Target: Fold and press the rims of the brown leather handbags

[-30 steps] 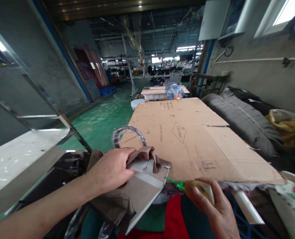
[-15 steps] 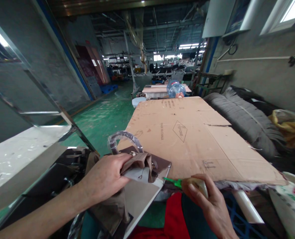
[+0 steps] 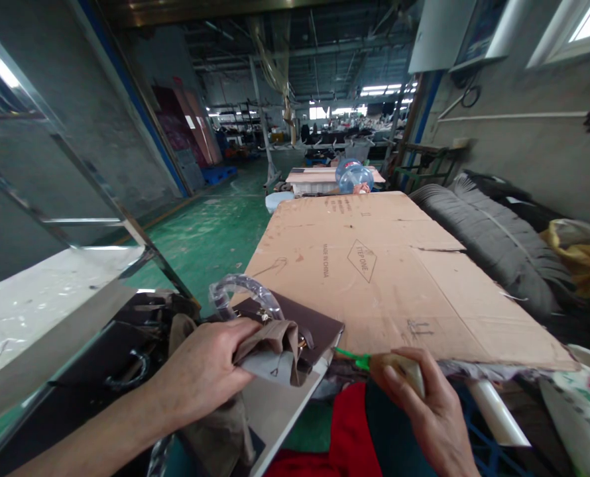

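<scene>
My left hand is closed on a bunched fold of brown lining fabric with a pale underside, at the mouth of a handbag. The handbag has a dark brown panel, a light grey panel with a white edge, and a handle wrapped in clear plastic. My right hand grips a hand tool with a pale tan, rounded handle and a thin green tip. That tip points left, close to the bag's corner; whether it touches cannot be made out. Some of the bag is hidden behind my left hand.
A cardboard-covered table stretches away in front. Dark bags lie at left, below a metal rack and a white plastic-covered block. Grey padded bundles line the right. A blue water jug lies beyond the table.
The bag and my left hand have shifted slightly down and left, and more of the dark panel shows. My right hand with the tool has moved slightly right.
</scene>
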### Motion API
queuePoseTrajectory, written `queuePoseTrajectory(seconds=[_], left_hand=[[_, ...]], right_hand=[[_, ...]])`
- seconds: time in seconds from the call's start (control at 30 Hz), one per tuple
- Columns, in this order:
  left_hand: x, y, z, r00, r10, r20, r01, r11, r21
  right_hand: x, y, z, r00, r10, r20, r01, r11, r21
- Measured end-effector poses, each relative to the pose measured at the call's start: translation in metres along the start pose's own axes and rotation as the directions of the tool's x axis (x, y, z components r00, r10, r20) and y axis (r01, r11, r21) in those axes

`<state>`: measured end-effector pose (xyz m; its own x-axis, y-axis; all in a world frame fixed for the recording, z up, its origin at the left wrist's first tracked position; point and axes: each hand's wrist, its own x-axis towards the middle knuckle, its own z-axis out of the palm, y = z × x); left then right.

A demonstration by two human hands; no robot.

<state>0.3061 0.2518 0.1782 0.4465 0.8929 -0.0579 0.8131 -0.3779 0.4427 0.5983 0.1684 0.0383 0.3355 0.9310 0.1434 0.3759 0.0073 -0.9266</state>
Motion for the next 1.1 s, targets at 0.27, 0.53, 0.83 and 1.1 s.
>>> queuePoseTrajectory(seconds=[0.27,0.53,0.83,1.1], left_hand=[[-0.002,0.007,-0.004,0.997,-0.062,0.039,0.061,0.998,0.024],[-0.005,0.011,-0.003,0.995,-0.082,0.058,0.084,0.996,-0.028],[-0.010,0.008,0.001,0.994,-0.089,0.064,0.091,0.996,-0.027],[-0.013,0.002,0.006,0.996,-0.070,0.050,0.073,0.996,-0.059]], right_hand=[[-0.002,-0.002,0.004,0.993,-0.056,0.101,0.055,0.998,0.013],[-0.008,-0.003,0.004,0.993,-0.036,0.114,0.032,0.999,0.039],[-0.017,-0.024,0.008,0.994,0.056,0.095,-0.066,0.992,0.109],[-0.014,-0.011,0.006,0.999,0.041,0.029,-0.043,0.997,0.068]])
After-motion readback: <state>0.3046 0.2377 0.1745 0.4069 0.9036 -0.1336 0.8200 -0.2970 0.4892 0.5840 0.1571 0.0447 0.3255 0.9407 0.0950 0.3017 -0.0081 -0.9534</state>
